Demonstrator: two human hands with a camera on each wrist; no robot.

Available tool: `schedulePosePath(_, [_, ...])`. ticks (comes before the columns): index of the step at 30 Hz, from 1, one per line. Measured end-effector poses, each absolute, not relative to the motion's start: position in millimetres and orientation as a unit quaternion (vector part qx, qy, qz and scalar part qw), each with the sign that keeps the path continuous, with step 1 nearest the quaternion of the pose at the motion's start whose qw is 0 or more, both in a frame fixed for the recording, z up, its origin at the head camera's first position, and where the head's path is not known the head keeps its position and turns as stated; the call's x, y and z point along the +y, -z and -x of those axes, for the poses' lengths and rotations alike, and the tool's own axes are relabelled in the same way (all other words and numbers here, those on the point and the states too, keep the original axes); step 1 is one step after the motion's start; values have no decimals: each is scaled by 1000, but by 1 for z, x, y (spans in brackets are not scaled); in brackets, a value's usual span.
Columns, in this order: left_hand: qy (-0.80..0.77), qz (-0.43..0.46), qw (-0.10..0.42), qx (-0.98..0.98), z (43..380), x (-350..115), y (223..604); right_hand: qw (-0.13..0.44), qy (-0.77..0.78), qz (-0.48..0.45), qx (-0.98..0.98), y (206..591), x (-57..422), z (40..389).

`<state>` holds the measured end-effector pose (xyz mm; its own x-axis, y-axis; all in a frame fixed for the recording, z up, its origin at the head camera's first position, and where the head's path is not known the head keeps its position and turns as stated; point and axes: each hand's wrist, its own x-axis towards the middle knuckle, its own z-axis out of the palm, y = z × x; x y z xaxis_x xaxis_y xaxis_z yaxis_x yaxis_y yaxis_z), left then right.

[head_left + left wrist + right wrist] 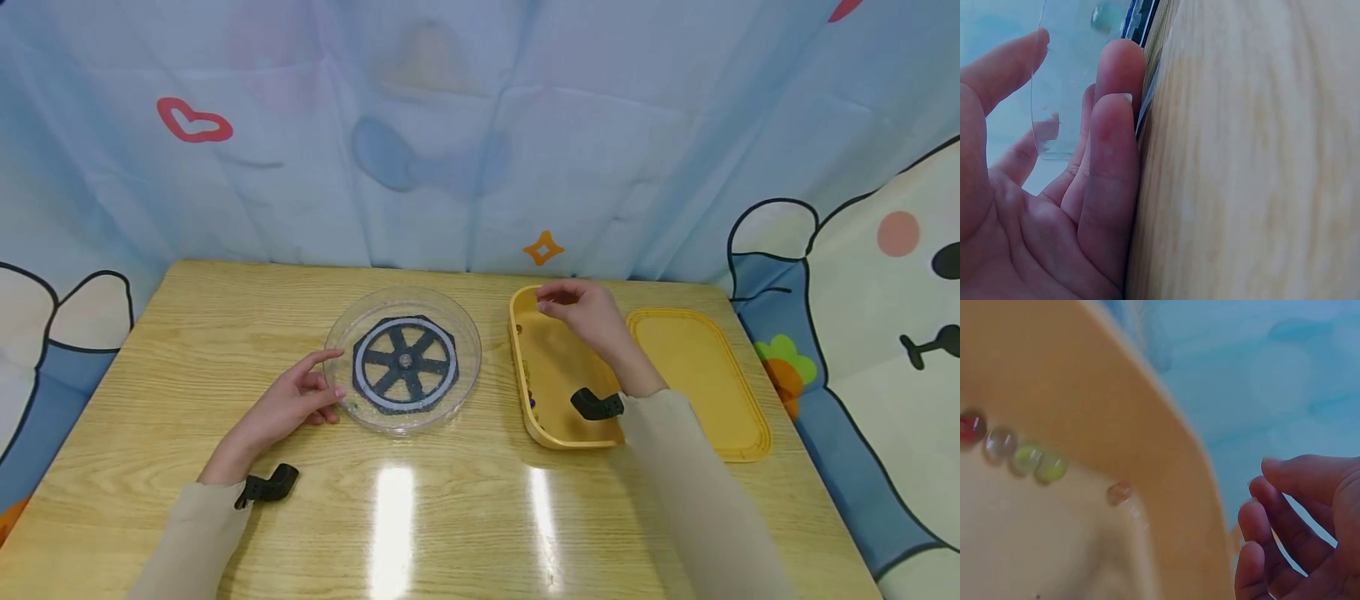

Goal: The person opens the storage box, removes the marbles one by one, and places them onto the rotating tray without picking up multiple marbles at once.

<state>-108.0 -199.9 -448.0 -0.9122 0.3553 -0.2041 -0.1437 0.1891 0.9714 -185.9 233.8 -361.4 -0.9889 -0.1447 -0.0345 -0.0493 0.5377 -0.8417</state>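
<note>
A clear round dish (467, 367) with a dark spoked wheel shape (406, 361) inside stands on the table. My left hand (288, 398) holds its left rim, fingertips overlapping the edge; in the left wrist view the dish wall (1069, 69) lies against the fingers (1110, 144). My right hand (585, 317) hovers over the far end of a yellow tray (577, 367). Its fingers are loosely bent, and nothing shows between thumb and fingertips in the right wrist view. Several glass marbles (1050, 467) lie along the tray's wall. A small greenish blob (1105, 17) shows through the dish.
A flat yellow lid (701, 383) lies right of the tray, partly behind the right forearm. The wooden table (300, 533) meets a patterned blue curtain (420, 125) at the back. Each wrist carries a black camera mount (273, 483).
</note>
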Motion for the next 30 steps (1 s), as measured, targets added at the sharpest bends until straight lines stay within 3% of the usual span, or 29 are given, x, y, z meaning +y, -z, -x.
schedulePosePath(16, [-632,-68,195,747,106,-199,448,141,457,53,876,415,235,218])
schedulePosePath(30, [-637,-71,198,742,107,-198,446,153,398,52,903,425,230,217])
